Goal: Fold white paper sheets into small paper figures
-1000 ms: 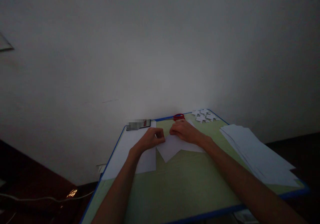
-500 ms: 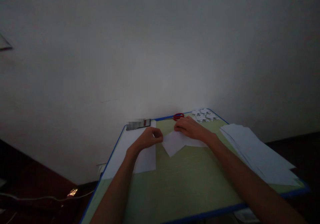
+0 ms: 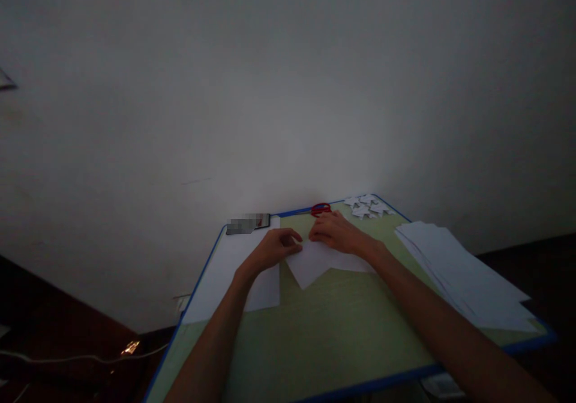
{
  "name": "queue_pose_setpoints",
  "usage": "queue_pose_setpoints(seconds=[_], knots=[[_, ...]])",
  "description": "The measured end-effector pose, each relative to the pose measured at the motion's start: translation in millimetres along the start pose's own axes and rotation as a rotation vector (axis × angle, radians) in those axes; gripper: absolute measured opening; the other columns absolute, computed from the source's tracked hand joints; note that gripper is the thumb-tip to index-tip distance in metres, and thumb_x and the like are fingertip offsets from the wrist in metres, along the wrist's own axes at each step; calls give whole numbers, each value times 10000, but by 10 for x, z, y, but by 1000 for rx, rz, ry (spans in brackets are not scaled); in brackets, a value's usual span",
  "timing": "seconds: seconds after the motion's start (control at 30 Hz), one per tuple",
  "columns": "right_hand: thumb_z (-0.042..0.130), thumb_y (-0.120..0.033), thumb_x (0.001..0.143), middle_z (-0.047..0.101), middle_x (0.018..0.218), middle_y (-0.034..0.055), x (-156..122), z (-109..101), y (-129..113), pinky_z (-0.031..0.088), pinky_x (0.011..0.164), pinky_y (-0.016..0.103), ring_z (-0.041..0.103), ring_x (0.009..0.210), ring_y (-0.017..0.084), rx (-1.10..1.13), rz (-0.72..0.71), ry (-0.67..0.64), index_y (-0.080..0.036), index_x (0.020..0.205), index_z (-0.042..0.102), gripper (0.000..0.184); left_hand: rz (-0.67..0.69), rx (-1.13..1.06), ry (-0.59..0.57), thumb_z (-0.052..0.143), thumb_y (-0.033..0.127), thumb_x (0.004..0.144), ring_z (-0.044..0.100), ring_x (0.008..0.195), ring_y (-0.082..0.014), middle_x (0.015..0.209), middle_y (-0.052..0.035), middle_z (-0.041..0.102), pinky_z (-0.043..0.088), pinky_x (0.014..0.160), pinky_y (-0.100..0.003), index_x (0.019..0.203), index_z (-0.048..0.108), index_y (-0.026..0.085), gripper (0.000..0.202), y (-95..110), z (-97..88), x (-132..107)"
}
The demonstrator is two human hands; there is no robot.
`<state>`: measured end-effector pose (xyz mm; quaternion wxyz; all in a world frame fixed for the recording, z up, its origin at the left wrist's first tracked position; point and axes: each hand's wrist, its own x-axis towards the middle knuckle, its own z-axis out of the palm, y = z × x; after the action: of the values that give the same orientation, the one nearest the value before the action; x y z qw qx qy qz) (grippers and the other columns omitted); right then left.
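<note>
Now both my hands meet at the sheet (image 3: 315, 264), a white paper folded to a point that aims back toward me. It lies flat on the green desk (image 3: 324, 331). My left hand (image 3: 274, 248) sits at the sheet's left upper corner, fingers half curled, with the tips of forefinger and thumb at the edge; in this dim light I cannot tell whether they pinch the paper or only press it. My right hand (image 3: 335, 233) lies across the sheet's far edge, fingers released and spread low, pressing the paper down against the desk.

Left of the sheet, and touching it under my left wrist, a plain page (image 3: 225, 271) lies flat. Beyond the sheet, at the desk's far rim, are red scissors (image 3: 320, 209), just past my right fingers. Farther right of them, small folded white pieces (image 3: 366, 206) lie in a heap. Well right of the sheet a loose stack (image 3: 459, 277) of white paper fans out. Beyond the sheet to the left lies a dark thing (image 3: 263, 220), partly blurred.
</note>
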<state>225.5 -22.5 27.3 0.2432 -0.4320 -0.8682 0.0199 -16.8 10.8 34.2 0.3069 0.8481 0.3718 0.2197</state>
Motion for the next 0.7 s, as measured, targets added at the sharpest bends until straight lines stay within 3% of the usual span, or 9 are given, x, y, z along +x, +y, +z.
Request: queue_pose_setpoints(seconds=[0.1, 0.2, 0.3, 0.4, 0.47, 0.57, 0.7], knots=[[725, -235, 922, 708, 1152, 76, 13, 177, -9, 359, 961, 393, 583, 1168, 262, 2, 179, 47, -246, 989, 760, 77, -43, 76, 18, 744, 300, 753, 584, 611, -145, 655, 11, 647, 425, 606, -248, 968, 744, 172, 251, -25, 135, 26], [757, -246, 887, 709, 1025, 87, 14, 359, 15, 416, 798, 322, 641, 935, 218, 27, 308, 33, -184, 953, 726, 96, -55, 144, 27, 738, 241, 747, 607, 639, -159, 674, 9, 656, 435, 635, -259, 985, 746, 180, 246, -22, 240, 36], [757, -263, 881, 712, 890, 58, 15, 451, 42, 401, 685, 279, 633, 799, 183, 51, 351, -10, -171, 900, 705, 107, -42, 216, 15, 719, 209, 777, 626, 689, -175, 728, -13, 678, 447, 688, -279, 989, 760, 187, 217, 32, 312, 3], [751, -254, 877, 713, 881, 54, 27, 426, 27, 392, 678, 273, 624, 787, 173, 55, 353, -34, -176, 874, 707, 90, -26, 284, 12, 660, 197, 836, 629, 755, -190, 815, -54, 682, 460, 752, -306, 893, 773, 182, 127, 109, 375, -110], [756, -253, 867, 712, 896, 56, 35, 377, -8, 393, 700, 280, 621, 806, 178, 53, 336, -44, -183, 861, 713, 83, -7, 328, 6, 580, 197, 903, 637, 835, -204, 920, -85, 675, 474, 792, -318, 847, 771, 180, 200, 167, 425, -235], [764, -242, 857, 706, 896, 53, 37, 326, -68, 397, 722, 285, 617, 818, 182, 58, 319, -51, -189, 848, 717, 71, 60, 498, 25, 529, 198, 951, 600, 1081, -262, 1158, -122, 656, 491, 909, -364, 1052, 753, 190, 246, 262, 519, -450], [763, -224, 861, 689, 877, 46, -3, 358, -133, 410, 722, 274, 613, 803, 171, 68, 333, -45, -184, 847, 710, 68, 41, 633, 36, 487, 221, 989, 545, 1164, -312, 1320, -142, 625, 488, 940, -447, 1226, 674, 171, 306, 375, 659, -653]])
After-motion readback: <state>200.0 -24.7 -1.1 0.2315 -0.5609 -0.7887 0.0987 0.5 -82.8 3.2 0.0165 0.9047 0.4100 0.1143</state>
